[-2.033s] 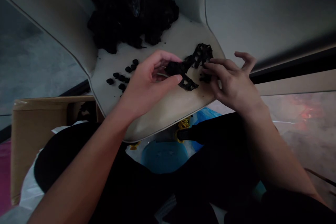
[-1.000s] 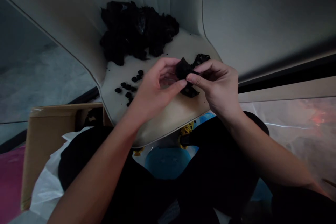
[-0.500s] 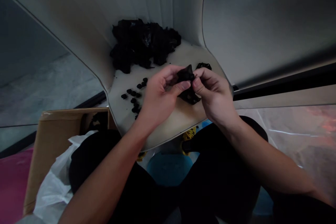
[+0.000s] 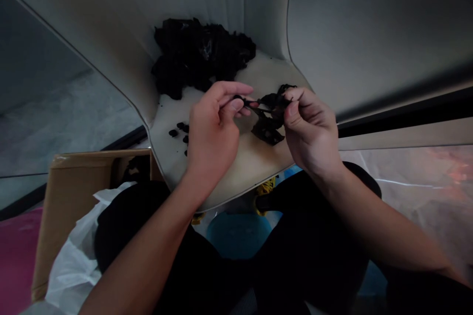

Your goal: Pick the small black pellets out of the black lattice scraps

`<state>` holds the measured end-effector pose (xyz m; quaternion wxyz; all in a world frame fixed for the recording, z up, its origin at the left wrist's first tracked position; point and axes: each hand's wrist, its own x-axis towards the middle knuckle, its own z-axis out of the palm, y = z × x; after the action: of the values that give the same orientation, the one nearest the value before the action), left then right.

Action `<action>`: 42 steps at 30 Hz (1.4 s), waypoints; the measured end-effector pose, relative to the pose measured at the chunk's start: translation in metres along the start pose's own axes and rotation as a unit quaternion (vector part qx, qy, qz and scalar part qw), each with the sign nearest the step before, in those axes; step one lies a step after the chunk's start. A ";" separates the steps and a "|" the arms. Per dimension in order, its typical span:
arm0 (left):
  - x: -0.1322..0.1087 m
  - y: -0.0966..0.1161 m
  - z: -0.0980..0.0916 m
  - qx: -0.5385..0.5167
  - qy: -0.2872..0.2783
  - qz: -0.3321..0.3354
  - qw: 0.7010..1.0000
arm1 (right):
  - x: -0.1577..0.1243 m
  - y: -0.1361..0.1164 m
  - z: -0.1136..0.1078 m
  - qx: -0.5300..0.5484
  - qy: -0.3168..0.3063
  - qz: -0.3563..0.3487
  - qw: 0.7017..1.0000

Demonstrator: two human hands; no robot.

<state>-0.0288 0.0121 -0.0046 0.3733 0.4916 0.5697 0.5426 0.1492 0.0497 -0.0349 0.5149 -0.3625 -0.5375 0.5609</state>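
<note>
Over a pale chair seat (image 4: 231, 177), my left hand (image 4: 214, 128) pinches a small round black piece (image 4: 237, 99) between thumb and fingers. My right hand (image 4: 314, 133) is closed on a crumpled black scrap (image 4: 271, 100), thin like plastic film. Thin dark strands seem to run between the two hands. Under them a flat, torn black sheet (image 4: 268, 130) rests on the seat. Several small black lumps (image 4: 173, 133) lie left of my left hand, which partly hides them. A heap of crumpled, shiny black plastic (image 4: 201, 54) lies against the chair back.
A cardboard box (image 4: 76, 182) with something dark inside stands at the left, white plastic (image 4: 76, 256) hanging beside it. Below the seat are a blue object (image 4: 238, 236) and a yellow stringy thing (image 4: 266, 186). My knees flank the seat's front edge.
My hands have moved apart, left hand to the left and right hand slightly right. The small round piece is now in my left fingers, away from the scrap in my right.
</note>
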 end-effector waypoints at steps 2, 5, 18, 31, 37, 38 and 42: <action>0.008 -0.001 -0.011 0.036 0.038 0.018 0.998 | 0.003 -0.001 -0.003 -0.019 0.002 -0.022 1.000; 0.027 -0.006 -0.038 0.064 0.146 0.038 0.986 | 0.007 -0.007 -0.010 -0.042 0.034 -0.053 0.997; 0.015 -0.039 -0.087 0.290 -0.199 0.000 0.936 | 0.002 0.005 -0.008 -0.026 -0.046 0.014 0.999; 0.014 -0.030 -0.086 0.281 -0.159 -0.008 0.946 | 0.003 0.018 0.002 -0.039 -0.074 0.062 0.995; 0.005 -0.018 -0.035 0.063 -0.088 0.029 0.994 | 0.001 0.009 0.011 -0.064 -0.077 0.047 0.994; 0.004 -0.020 -0.032 0.055 -0.087 0.029 0.994 | 0.001 0.008 0.012 -0.075 -0.076 0.040 0.993; 0.003 -0.023 -0.033 0.058 -0.110 0.016 0.992 | 0.003 0.005 0.011 -0.130 -0.067 0.011 0.989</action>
<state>-0.0646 0.0083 -0.0224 0.3960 0.5781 0.5474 0.4575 0.1367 0.0507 -0.0374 0.4202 -0.3939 -0.6347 0.5152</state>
